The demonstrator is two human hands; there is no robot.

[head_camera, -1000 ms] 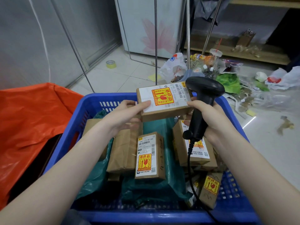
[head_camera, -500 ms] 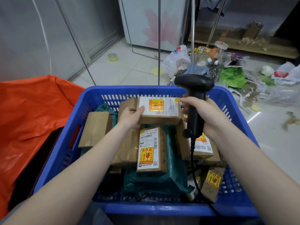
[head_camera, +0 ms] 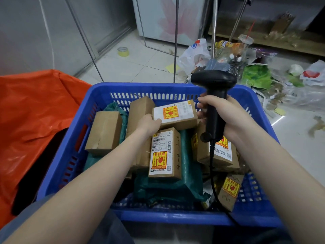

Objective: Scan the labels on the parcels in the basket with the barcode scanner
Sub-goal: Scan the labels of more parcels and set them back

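Note:
A blue plastic basket holds several brown cardboard parcels and green mailer bags. My left hand grips the left end of a small labelled parcel, which rests low on the pile at the back of the basket. My right hand holds the black barcode scanner upright by its handle, its head above the far rim; its cable runs down into the basket. A second labelled parcel lies face up in the middle. A plain parcel leans at the left.
An orange plastic sheet lies left of the basket. Litter, plastic bags and a green bag cover the tiled floor beyond and to the right. A tape roll sits on the floor. Metal rack legs stand behind the basket.
My left hand has lowered the labelled parcel from in front of the scanner down onto the pile at the back of the basket. The scanner stays upright in my right hand.

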